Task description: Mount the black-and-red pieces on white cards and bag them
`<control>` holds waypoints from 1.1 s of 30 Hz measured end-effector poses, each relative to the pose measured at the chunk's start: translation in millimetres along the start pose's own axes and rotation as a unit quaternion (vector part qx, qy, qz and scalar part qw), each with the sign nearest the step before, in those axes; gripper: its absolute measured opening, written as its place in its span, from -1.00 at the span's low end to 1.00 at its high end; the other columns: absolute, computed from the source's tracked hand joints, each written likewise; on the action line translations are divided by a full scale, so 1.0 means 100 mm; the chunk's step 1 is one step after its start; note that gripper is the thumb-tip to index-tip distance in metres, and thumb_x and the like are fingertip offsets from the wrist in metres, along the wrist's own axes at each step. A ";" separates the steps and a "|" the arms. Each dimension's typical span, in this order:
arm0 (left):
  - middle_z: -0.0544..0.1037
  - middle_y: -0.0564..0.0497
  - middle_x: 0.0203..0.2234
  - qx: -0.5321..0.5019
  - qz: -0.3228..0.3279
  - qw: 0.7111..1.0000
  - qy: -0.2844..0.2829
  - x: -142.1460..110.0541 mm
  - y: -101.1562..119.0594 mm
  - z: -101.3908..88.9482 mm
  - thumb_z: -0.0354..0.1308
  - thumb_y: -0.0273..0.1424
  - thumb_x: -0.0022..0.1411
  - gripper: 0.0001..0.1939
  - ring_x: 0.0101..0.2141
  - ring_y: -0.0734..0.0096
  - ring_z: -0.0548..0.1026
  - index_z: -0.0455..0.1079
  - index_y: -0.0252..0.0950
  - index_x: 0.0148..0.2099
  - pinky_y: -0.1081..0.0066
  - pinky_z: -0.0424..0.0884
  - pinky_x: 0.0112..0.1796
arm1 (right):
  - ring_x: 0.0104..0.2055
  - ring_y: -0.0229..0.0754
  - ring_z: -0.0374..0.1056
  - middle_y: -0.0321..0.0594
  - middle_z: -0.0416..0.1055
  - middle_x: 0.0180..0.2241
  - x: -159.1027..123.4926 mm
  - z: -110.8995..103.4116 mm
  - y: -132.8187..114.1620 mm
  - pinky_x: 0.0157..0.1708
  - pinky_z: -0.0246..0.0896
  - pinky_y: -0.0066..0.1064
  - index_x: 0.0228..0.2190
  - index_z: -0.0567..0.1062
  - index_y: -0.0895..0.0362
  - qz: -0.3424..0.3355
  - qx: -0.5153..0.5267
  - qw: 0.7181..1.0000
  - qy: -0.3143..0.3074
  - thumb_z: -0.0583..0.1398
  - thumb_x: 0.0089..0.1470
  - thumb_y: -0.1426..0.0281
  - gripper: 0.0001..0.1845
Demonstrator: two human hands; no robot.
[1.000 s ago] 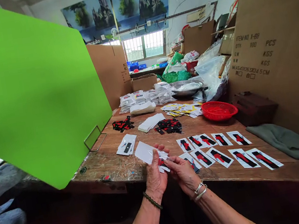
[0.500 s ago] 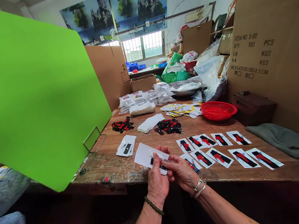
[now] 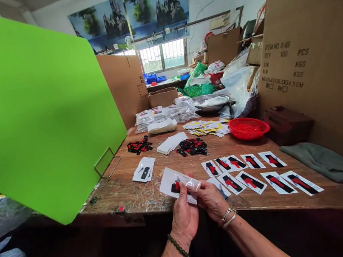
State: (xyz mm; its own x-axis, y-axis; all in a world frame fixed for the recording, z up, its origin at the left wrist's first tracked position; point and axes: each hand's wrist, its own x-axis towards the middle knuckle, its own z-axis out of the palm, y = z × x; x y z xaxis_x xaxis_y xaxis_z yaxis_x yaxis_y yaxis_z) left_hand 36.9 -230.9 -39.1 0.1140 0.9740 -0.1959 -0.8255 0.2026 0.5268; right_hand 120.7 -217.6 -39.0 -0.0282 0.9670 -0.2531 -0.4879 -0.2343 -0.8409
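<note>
Above the table's front edge, both hands hold a clear plastic bag (image 3: 170, 179) with white card and a black-and-red piece showing through. My left hand (image 3: 186, 214) presses its thumb on the bag's lower side, the other fingers beneath. At the bag's right end, my right hand (image 3: 212, 199) pinches the shiny plastic; its fingertips are partly hidden. Just left of the bag lies a small stack of white cards (image 3: 144, 170) with a black piece on top. Right of my hands, white cards with black-and-red pieces (image 3: 275, 183) lie in two rows, one partly behind my right hand.
Behind the hands are piles of black-and-red pieces (image 3: 193, 147), (image 3: 139, 145), a white paper stack (image 3: 172, 143), yellow-and-white cards (image 3: 206, 127) and a red basket (image 3: 249, 128). A green panel (image 3: 42, 105) borders the left; cardboard (image 3: 314, 51) and grey cloth (image 3: 321, 162) stand right.
The bag has turned slightly and shifted right, showing more of its face and the red part. My right fingers have moved along to the bag's right end.
</note>
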 end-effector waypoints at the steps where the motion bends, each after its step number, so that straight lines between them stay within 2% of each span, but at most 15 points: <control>1: 0.53 -0.15 -0.01 0.002 -0.005 1.000 0.001 0.00 0.01 0.00 0.28 -0.24 0.16 -0.64 0.00 0.28 0.47 0.51 -0.34 -0.05 0.41 0.39 0.01 | -0.73 -0.47 -0.05 -0.45 0.21 -0.74 -0.01 -0.01 -0.02 -0.75 -0.19 -0.55 -0.57 0.48 0.18 -0.005 -0.001 1.000 -0.026 0.49 -0.47 0.09 -0.49; 4: 0.56 -0.11 -0.07 0.014 0.002 1.000 0.003 -0.03 0.04 0.02 0.32 -0.23 0.11 -0.62 -0.10 0.30 0.52 0.51 -0.32 -0.06 0.39 0.43 -0.05 | -0.68 -0.42 0.09 -0.36 0.37 -0.63 -0.05 -0.06 -0.09 -0.70 -0.03 -0.54 -0.47 0.54 0.19 -0.010 -0.006 0.996 -0.087 0.49 -0.41 0.13 -0.52; 9: 0.61 -0.10 -0.19 0.060 0.036 0.997 -0.023 -0.07 0.10 0.03 0.33 -0.24 0.09 -0.65 -0.07 0.19 0.52 0.52 -0.32 -0.11 0.30 0.40 -0.02 | -0.53 -0.24 0.35 -0.24 0.50 -0.53 0.01 -0.12 -0.15 -0.51 0.23 -0.45 -0.51 0.51 0.19 -0.001 0.003 0.999 -0.038 0.53 -0.53 0.23 -0.50; 12: 0.62 -0.07 -0.24 0.094 0.056 0.994 0.017 -0.06 0.14 0.01 0.32 -0.32 0.10 -0.73 -0.08 0.18 0.52 0.52 -0.26 -0.13 0.30 0.42 -0.05 | -0.56 -0.26 0.33 -0.26 0.48 -0.57 0.05 -0.14 -0.18 -0.54 0.20 -0.46 -0.55 0.47 0.18 -0.001 -0.028 0.999 -0.039 0.53 -0.47 0.23 -0.53; 15: 0.62 -0.09 -0.25 0.110 0.074 0.990 0.046 -0.03 0.18 0.00 0.29 -0.30 0.11 -0.79 -0.17 0.21 0.55 0.52 -0.27 -0.19 0.33 0.46 -0.14 | -0.51 -0.26 0.36 -0.24 0.50 -0.51 0.03 -0.16 -0.26 -0.47 0.26 -0.45 -0.52 0.48 0.18 0.009 -0.020 0.994 -0.109 0.51 -0.41 0.18 -0.53; 17: 0.61 -0.09 -0.28 0.126 0.087 0.986 0.064 -0.01 0.21 0.00 0.30 -0.29 0.08 -0.78 -0.24 0.23 0.57 0.52 -0.30 -0.23 0.35 0.47 -0.20 | -0.43 -0.22 0.40 -0.22 0.51 -0.43 0.01 -0.15 -0.30 -0.38 0.32 -0.40 -0.44 0.49 0.16 0.022 0.002 0.991 -0.132 0.47 -0.34 0.10 -0.51; 19: 0.61 -0.08 -0.30 0.150 0.097 0.981 0.080 0.01 0.22 0.01 0.30 -0.29 0.06 -0.76 -0.26 0.25 0.57 0.51 -0.31 -0.23 0.38 0.46 -0.25 | -0.44 -0.23 0.39 -0.24 0.49 -0.43 0.02 -0.12 -0.31 -0.42 0.33 -0.39 -0.40 0.47 0.14 0.017 -0.017 0.993 -0.115 0.42 -0.27 0.00 -0.47; 22: 0.61 -0.07 -0.29 0.171 0.105 0.975 0.095 0.02 0.25 0.03 0.32 -0.29 0.02 -0.73 -0.26 0.28 0.56 0.52 -0.30 -0.21 0.44 0.45 -0.32 | -0.54 -0.27 0.28 -0.29 0.43 -0.50 0.11 -0.07 -0.27 -0.57 0.21 -0.46 -0.41 0.45 0.13 -0.052 -0.098 0.989 -0.096 0.37 -0.24 -0.04 -0.46; 26: 0.60 -0.05 -0.36 0.144 0.096 0.979 0.111 0.07 0.37 0.03 0.41 -0.27 -0.12 -0.62 -0.38 0.30 0.54 0.52 -0.31 -0.22 0.48 0.39 -0.53 | -0.58 -0.33 0.14 -0.37 0.29 -0.62 0.35 -0.04 -0.26 -0.58 0.06 -0.49 -0.57 0.37 0.13 -0.139 -0.174 0.970 -0.097 0.34 -0.17 0.05 -0.57; 28: 0.59 -0.02 -0.43 0.145 0.095 0.977 0.122 0.13 0.49 -0.01 0.45 -0.27 -0.20 -0.59 -0.46 0.35 0.51 0.51 -0.34 -0.26 0.50 0.32 -0.62 | -0.59 -0.36 0.09 -0.40 0.23 -0.65 0.48 -0.03 -0.29 -0.58 -0.01 -0.50 -0.62 0.32 0.13 -0.150 -0.214 0.959 -0.109 0.32 -0.15 0.09 -0.58; 30: 0.57 0.02 -0.47 0.154 0.105 0.973 0.136 0.21 0.63 -0.07 0.47 -0.30 -0.28 -0.58 -0.52 0.40 0.48 0.50 -0.36 -0.31 0.52 0.30 -0.67 | -0.59 -0.36 0.09 -0.39 0.26 -0.63 0.65 0.00 -0.33 -0.57 -0.03 -0.51 -0.60 0.35 0.14 -0.143 -0.274 0.940 -0.140 0.27 -0.08 0.10 -0.62; 31: 0.57 0.03 -0.48 0.158 0.114 0.970 0.146 0.26 0.70 -0.12 0.48 -0.32 -0.31 -0.57 -0.53 0.41 0.47 0.50 -0.36 -0.33 0.52 0.31 -0.67 | -0.58 -0.35 0.11 -0.37 0.29 -0.62 0.76 0.02 -0.35 -0.56 -0.02 -0.50 -0.56 0.39 0.15 -0.142 -0.319 0.925 -0.149 0.22 -0.02 0.12 -0.65; 33: 0.58 0.04 -0.48 0.161 0.142 0.961 0.174 0.37 0.86 -0.21 0.48 -0.36 -0.35 -0.56 -0.56 0.43 0.46 0.50 -0.37 -0.32 0.50 0.35 -0.68 | -0.54 -0.32 0.20 -0.33 0.36 -0.56 1.02 0.07 -0.39 -0.53 0.04 -0.50 -0.48 0.46 0.17 -0.169 -0.445 0.870 -0.132 0.14 0.10 0.22 -0.72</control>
State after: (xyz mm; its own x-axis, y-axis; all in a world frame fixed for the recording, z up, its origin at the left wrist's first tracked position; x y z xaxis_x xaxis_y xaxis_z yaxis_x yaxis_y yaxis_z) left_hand -41.1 -180.0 -18.2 -0.3299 0.9126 -0.2414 -0.5753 0.0084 0.8179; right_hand 131.2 -108.8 -28.4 -0.2708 0.9575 0.0993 0.3580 0.1959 -0.9129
